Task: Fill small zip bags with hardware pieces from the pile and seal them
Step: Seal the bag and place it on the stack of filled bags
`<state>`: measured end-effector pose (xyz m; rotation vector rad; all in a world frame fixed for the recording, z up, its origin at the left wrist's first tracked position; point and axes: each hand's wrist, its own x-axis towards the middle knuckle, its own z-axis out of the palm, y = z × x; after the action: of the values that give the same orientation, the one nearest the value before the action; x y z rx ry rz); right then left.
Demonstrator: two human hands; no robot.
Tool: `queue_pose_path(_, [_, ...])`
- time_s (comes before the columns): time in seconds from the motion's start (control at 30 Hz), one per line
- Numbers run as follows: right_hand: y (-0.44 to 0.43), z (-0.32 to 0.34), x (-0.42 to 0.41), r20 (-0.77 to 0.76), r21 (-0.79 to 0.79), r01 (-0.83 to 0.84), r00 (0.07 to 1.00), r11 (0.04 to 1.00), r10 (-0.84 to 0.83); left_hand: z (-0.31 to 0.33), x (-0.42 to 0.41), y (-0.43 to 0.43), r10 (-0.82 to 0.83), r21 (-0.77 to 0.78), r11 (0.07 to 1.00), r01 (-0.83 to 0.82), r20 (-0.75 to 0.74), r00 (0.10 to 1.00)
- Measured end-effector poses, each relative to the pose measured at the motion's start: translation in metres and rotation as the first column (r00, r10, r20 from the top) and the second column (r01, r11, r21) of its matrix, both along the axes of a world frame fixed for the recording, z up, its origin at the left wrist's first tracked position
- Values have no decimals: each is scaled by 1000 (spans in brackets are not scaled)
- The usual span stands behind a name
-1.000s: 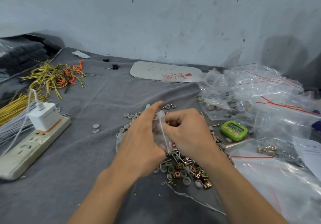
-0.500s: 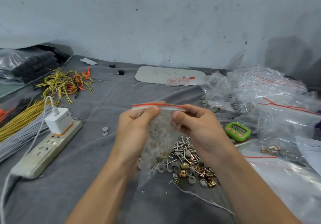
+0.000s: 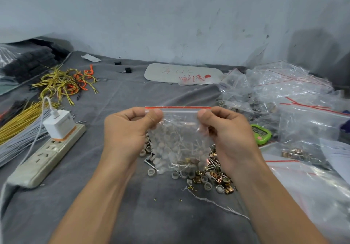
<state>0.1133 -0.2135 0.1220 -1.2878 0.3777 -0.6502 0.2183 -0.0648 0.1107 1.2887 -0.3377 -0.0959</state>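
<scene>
Bundles of straight yellow and grey wires (image 3: 17,128) are cut off by the left edge of the grey cloth-covered surface (image 3: 151,215). Beside them lies a cream power strip (image 3: 47,154) with a white plug-in charger (image 3: 59,124).

At centre, the left hand (image 3: 126,130) pinches the top left corner of a small clear zip bag with a red strip along its mouth (image 3: 178,130). The bag hangs upright above a pile of screws, white rings and brass clips (image 3: 214,175). Through the plastic, the bag's contents and the pile behind blur together, and whether the seal is closed is unclear. The right hand (image 3: 227,130) pinches the top right corner; its fingers (image 3: 203,114) curl partly behind the bag.

A green digital timer (image 3: 260,133) peeks out past the right wrist. Further right, a heap of clear plastic bags (image 3: 284,92) runs off the frame.
</scene>
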Motion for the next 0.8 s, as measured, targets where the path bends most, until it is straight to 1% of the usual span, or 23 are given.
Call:
queue_pose_path(0.2, [3, -6, 11, 23, -40, -23, 999, 999, 23, -6, -1, 3, 7, -72, 997, -9, -30, 1000])
queue_pose_path(0.3, [-2, -6, 10, 16, -115, -16, 1000, 993, 18, -8, 1, 4, -18, -32, 999, 17, -37, 999])
queue_pose_path(0.43, [3, -7, 7, -48, -160, -110, 993, 981, 104, -8, -6, -3, -97, 44, 994, 99, -47, 994])
queue_pose_path(0.53, [10, -8, 7, -100, -144, -96, 992, 985, 81, -9, -12, -10, -106, 44, 993, 109, -58, 993])
queue_pose_path(0.67, [11, -6, 6, -87, -80, -91, 993, 993, 84, -7, -19, -12, -147, 44, 988, 149, -47, 988])
queue_pose_path(0.8, [11, -8, 4, -77, -102, -112, 992, 988, 105, -7, -19, -15, -109, 81, 991, 109, -1, 994])
